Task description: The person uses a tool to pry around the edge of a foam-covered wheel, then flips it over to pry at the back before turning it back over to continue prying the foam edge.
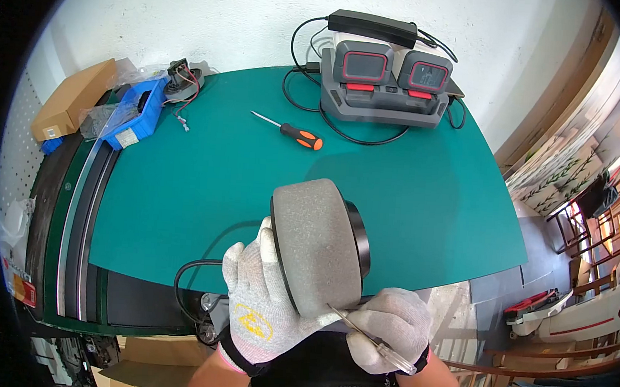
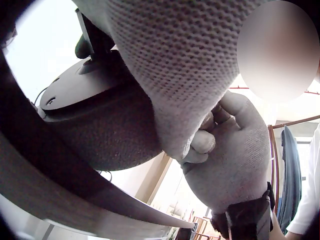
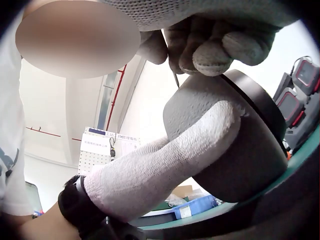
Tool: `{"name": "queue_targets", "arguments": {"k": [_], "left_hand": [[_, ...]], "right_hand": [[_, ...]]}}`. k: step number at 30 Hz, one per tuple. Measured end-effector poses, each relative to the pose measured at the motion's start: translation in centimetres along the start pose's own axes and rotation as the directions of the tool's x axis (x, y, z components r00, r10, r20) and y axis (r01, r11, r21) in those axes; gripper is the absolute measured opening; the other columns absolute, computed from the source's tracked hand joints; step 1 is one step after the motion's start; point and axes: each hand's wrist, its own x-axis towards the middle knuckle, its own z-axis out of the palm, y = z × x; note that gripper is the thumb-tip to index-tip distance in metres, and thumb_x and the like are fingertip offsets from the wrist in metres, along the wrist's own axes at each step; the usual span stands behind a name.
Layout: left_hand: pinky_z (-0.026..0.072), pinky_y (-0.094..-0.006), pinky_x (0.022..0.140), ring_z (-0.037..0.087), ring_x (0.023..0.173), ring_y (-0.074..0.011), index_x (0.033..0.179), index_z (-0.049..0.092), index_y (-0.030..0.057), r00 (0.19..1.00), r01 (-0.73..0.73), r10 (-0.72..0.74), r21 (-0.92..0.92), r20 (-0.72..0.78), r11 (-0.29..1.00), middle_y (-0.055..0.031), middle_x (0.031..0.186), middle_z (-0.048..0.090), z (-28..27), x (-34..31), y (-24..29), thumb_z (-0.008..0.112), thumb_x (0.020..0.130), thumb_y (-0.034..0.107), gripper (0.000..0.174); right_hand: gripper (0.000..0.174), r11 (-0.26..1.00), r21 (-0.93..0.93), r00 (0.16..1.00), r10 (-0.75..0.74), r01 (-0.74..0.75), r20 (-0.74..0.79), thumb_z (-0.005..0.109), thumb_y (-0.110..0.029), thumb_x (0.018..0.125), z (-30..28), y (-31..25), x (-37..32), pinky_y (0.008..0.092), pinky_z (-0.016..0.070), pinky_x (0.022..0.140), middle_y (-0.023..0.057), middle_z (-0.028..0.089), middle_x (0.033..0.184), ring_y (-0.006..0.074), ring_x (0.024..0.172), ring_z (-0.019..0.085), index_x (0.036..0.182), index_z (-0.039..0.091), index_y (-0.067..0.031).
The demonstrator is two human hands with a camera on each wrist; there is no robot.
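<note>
Steadily does it: from the head camera, your left hand (image 1: 259,305) wraps the grey foam wheel (image 1: 319,244) from beneath, just past the near edge of the green mat (image 1: 181,184). Your right hand (image 1: 387,328) pinches a clear-handled screwdriver (image 1: 379,341) whose tip meets the wheel's lower rim. An orange-handled screwdriver (image 1: 296,133) lies at mid-mat and a charging dock (image 1: 385,91) sits at the mat's far edge. Both hands are clamped, one on the wheel, one on the tool, and close together.

Left wrist view: the grey foam wheel (image 2: 100,125) shows its black hub, and your right hand (image 2: 235,160), fingers curled, sits tight beside the left; the tip itself is hidden.

Right wrist view: the clear-handled screwdriver (image 3: 176,80) enters at the foam's edge, with your left hand (image 3: 165,160) lying across the foam just below. Judging by that, brace the wheel hard in your palm, work the tip shallow and angled away from those fingers, and press lightly so it cannot skid.
</note>
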Motion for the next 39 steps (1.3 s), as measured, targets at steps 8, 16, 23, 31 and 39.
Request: {"name": "queue_targets", "arguments": {"k": [8, 16, 23, 31, 39], "left_hand": [[0.0318, -0.056, 0.101, 0.053, 0.106, -0.0389, 0.145, 0.029, -0.0194, 1.0, -0.009, 0.009, 0.0, -0.016, 1.0, -0.0312, 0.133, 0.049, -0.02, 0.23, -0.01, 0.063, 0.073, 0.085, 0.131], [0.0315, -0.0558, 0.101, 0.053, 0.109, -0.0391, 0.146, 0.027, -0.0196, 1.0, -0.017, 0.017, -0.017, -0.019, 1.0, -0.0308, 0.132, 0.049, 0.01, 0.15, -0.18, 0.061, 0.074, 0.086, 0.132], [0.0312, -0.0566, 0.101, 0.054, 0.11, -0.0398, 0.145, 0.028, -0.02, 1.0, -0.003, 0.002, -0.024, -0.016, 1.0, -0.0315, 0.132, 0.049, 0.06, 0.18, -0.08, 0.06, 0.074, 0.086, 0.131], [0.0305, -0.0562, 0.101, 0.053, 0.11, -0.0395, 0.145, 0.029, -0.0197, 1.0, -0.016, 0.016, -0.031, -0.027, 0.999, -0.0322, 0.131, 0.048, -0.01, 0.23, -0.29, 0.062, 0.074, 0.085, 0.13], [0.0318, -0.0537, 0.099, 0.052, 0.106, -0.0385, 0.146, 0.028, -0.0191, 0.998, -0.022, 0.018, -0.078, -0.053, 0.997, -0.0286, 0.128, 0.05, -0.11, 0.46, -0.3, 0.065, 0.072, 0.084, 0.132]], "right_hand": [[0.024, 1.0, 0.009, 1.0, 0.007, -0.007, 0.021, 0.076, -0.001, 0.063, 0.05, -0.01, 0.05, 0.0347, 0.0467, 0.049, 0.0049, 0.062, 0.069, 0.0239, 0.054, 0.061, 0.086, 0.071, -0.0055], [0.022, 1.0, 0.006, 1.0, 0.015, -0.015, 0.005, 0.074, -0.001, 0.065, 0.06, -0.05, -0.11, 0.0346, 0.0461, 0.049, 0.0044, 0.063, 0.069, 0.0231, 0.054, 0.06, 0.086, 0.071, -0.0063], [0.023, 1.0, -0.002, 1.0, 0.001, -0.001, -0.004, 0.075, 0.0, 0.064, 0.1, 0.11, -0.05, 0.0349, 0.0462, 0.049, 0.0049, 0.062, 0.069, 0.0233, 0.054, 0.061, 0.086, 0.071, -0.0051], [0.023, 1.0, 0.007, 1.0, -0.021, 0.021, 0.0, 0.076, 0.0, 0.065, 0.33, 0.45, 0.12, 0.0345, 0.0469, 0.05, 0.0054, 0.062, 0.069, 0.0231, 0.055, 0.061, 0.087, 0.071, -0.0039], [0.024, 1.0, 0.021, 1.0, -0.017, 0.017, -0.003, 0.075, -0.001, 0.063, 0.35, 0.69, -0.31, 0.0342, 0.0459, 0.048, 0.0059, 0.063, 0.071, 0.0229, 0.053, 0.061, 0.087, 0.071, -0.0048]]}}
